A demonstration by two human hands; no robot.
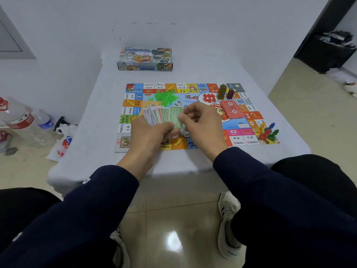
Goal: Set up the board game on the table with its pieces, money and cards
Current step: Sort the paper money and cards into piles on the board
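A fanned stack of play money (160,116) is held above the near half of the game board (195,115), which lies flat on the white-covered desk (92,132). The fan is gripped from below by the left hand (148,135), its fingers curled round the notes' lower ends. A green note (176,116) at the right end of the fan is pinched between thumb and forefinger of the right hand (201,122). On the board, a heap of green plastic houses (166,96) is seen near the far edge, with a white die (188,94) just beside it. Two upright tower pieces, one olive (221,91) and one dark red (230,94), stand towards the far right corner. A stack of red cards (231,109) lies near them, and an orange card pile (151,104) is partly hidden behind the money. Coloured pawns (267,131) are clustered on the near right corner. The game box (145,59) stands well apart at the desk's far end. Plastic bottles (25,122) are seen on the floor to the left.
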